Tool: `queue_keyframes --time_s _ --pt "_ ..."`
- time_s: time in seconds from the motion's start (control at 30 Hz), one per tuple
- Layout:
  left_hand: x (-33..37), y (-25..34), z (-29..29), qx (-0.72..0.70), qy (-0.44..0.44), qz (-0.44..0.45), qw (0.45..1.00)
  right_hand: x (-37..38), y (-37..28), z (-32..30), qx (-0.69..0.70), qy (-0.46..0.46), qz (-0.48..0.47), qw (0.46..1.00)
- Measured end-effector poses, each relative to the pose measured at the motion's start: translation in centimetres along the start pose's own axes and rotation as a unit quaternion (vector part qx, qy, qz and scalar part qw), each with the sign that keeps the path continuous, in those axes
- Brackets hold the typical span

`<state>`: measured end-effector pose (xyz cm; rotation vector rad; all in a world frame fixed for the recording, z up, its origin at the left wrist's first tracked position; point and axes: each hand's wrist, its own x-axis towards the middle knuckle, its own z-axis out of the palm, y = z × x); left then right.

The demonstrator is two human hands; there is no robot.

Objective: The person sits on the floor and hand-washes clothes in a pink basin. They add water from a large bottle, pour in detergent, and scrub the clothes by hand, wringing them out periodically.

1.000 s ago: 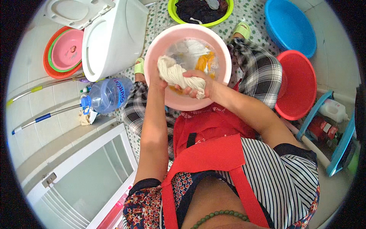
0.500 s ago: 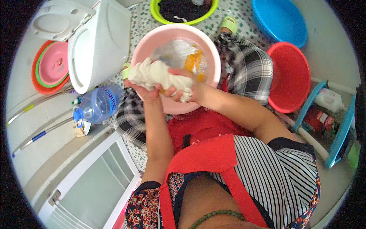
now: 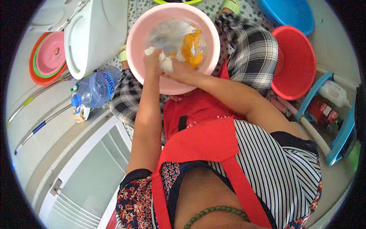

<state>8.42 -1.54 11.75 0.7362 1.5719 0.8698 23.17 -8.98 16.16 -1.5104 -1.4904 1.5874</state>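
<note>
A bundled white cloth (image 3: 166,64) is squeezed between my two hands over the near part of a pink basin (image 3: 135,45). My left hand (image 3: 152,64) closes around its left end, and a bit of cloth sticks out above the fingers. Fingers wrapped, my right hand (image 3: 179,71) grips the other end close beside it. Much of the cloth is hidden by the hands. In the basin's water lie a yellow-orange cloth (image 3: 190,49) and a pale grey-white cloth (image 3: 173,30).
The basin stands between my knees. At right are a red tub (image 3: 295,65), a blue basin (image 3: 288,15) and a blue-framed rack (image 3: 314,93) holding bottles. A white toilet (image 3: 97,34), stacked basins (image 3: 51,55) and a large water bottle (image 3: 95,89) are at left.
The cloth was a long, thick twisted bundle, mostly exposed; now it is bunched and largely covered by my hands. My hands have come closer together. The whole view has shifted.
</note>
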Motion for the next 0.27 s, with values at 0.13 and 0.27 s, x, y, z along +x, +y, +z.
queue_keyframes --time_s 0.13,0.27 --pt "-0.2 1.6 0.0 -0.089 -0.09 -0.05 0.991 0.5 1.3 0.5 -0.036 0.016 0.003 0.999" --pt "-1.5 4.1 -1.0 -0.162 -0.236 -0.044 0.957 -0.2 1.2 -0.9 -0.078 0.052 -0.14 0.986"
